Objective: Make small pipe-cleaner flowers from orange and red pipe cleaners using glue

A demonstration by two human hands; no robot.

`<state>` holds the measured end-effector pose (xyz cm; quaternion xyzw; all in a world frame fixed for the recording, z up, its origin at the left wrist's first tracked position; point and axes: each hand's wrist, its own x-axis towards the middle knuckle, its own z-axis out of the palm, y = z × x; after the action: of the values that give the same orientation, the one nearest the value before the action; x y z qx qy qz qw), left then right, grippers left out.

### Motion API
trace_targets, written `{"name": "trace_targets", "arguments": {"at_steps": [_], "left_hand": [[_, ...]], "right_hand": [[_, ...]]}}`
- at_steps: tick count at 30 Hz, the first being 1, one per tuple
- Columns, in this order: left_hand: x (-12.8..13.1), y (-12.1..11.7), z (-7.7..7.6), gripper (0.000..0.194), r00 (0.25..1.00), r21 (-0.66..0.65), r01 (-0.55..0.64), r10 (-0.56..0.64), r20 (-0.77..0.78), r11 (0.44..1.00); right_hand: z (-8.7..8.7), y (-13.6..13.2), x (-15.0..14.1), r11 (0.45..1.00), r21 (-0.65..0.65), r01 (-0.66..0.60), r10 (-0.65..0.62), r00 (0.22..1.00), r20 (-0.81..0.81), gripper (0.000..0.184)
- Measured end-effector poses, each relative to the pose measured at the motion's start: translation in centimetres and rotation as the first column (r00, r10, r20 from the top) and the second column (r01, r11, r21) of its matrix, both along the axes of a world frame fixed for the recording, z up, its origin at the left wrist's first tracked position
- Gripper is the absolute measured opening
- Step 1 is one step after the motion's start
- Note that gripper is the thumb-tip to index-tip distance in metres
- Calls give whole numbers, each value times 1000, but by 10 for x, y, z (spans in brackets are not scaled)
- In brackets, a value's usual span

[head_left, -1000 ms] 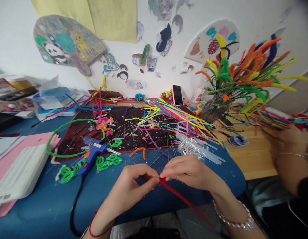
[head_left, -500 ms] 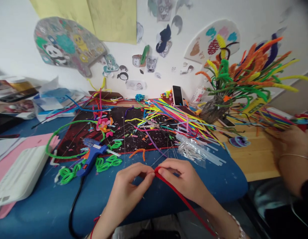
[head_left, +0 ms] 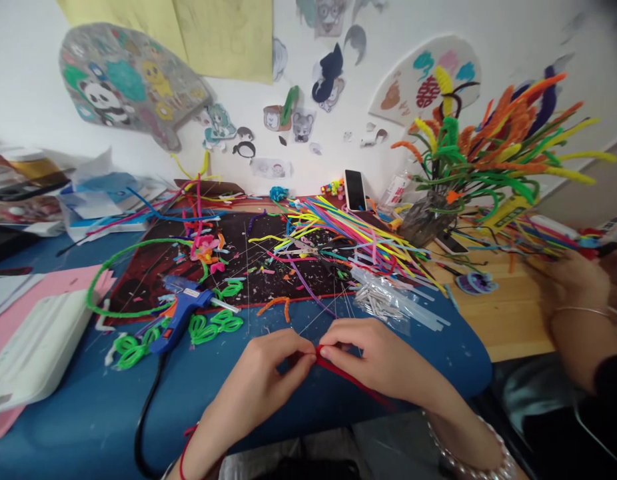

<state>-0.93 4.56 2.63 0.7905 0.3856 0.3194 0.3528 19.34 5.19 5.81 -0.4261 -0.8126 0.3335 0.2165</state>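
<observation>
A red pipe cleaner [head_left: 352, 380] runs from my fingertips down to the right, passing under my right wrist. My right hand [head_left: 376, 357] pinches it between thumb and forefinger near its bent end. My left hand [head_left: 273, 370] is closed in a pinch on the tip of the same pipe cleaner, right against the right hand's fingers. Both hands are over the front of the blue tabletop [head_left: 208, 393]. A short orange pipe cleaner piece [head_left: 276, 305] lies just beyond them.
To the left lie a blue glue gun [head_left: 181, 317], its black cord, and green looped pipe cleaners [head_left: 216, 327]. Many loose pipe cleaners [head_left: 348, 227] cover the dark mat [head_left: 153, 280]. A vase of pipe-cleaner stems [head_left: 423, 217] stands right, near another person's hand [head_left: 571, 280].
Both hands have shifted slightly right with the red pipe cleaner. Its free length now hangs lower and less of it shows. The view has moved a little.
</observation>
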Motion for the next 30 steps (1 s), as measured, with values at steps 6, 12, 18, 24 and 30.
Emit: {"name": "trace_targets", "arguments": {"at_steps": [6,12,18,24,30], "left_hand": [[-6,3,4,14,997,50,35,-32,-70,998],[-7,8,10,18,972,43,125,-114,-205,991],[-10,12,12,16,980,43,84,-74,-184,996],[-7,8,-3,12,992,52,-126,124,35,991],[-2,6,-9,13,946,-152,-201,232,228,968]], "right_hand": [[-8,3,-1,973,-193,127,-160,973,-164,10],[-5,0,-8,996,-45,79,-82,995,-61,16],[-6,2,-9,986,-82,148,-158,979,-126,14],[-25,-4,-10,899,-380,220,-359,865,-350,30],[-33,-6,-23,837,-508,204,-438,806,-398,20]]}}
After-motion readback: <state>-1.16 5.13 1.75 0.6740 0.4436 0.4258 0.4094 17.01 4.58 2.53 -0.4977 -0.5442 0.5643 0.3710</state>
